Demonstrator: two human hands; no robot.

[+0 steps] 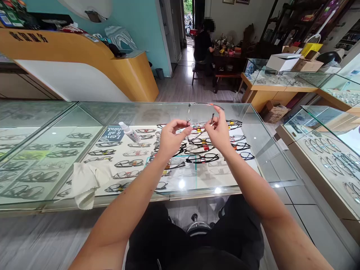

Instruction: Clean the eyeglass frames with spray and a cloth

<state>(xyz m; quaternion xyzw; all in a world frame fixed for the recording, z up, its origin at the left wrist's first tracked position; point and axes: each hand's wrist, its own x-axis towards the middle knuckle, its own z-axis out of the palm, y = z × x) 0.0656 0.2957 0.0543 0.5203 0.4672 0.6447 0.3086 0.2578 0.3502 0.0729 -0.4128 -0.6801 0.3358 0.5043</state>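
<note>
Above the clear glass display counter (242,179), left hand (176,135) pinches one end of slim, dark-framed eyeglasses (213,117), thumb and fingertips nearly together; right hand (218,131) grasps other side, index finger extended. Eyeglasses partly finger-hidden, lens detail too small to tell.

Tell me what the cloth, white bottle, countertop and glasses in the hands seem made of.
Glasses: thin, dark frame, perhaps metal or plastic; too small to be sure.
Cloth: soft, matte, cream fabric, judging by its loose folds.
Bottle: probably smooth white plastic, given its opaque body and narrow tip.
Countertop: clear, glossy glass, most likely; frames show through and lights reflect.
</note>
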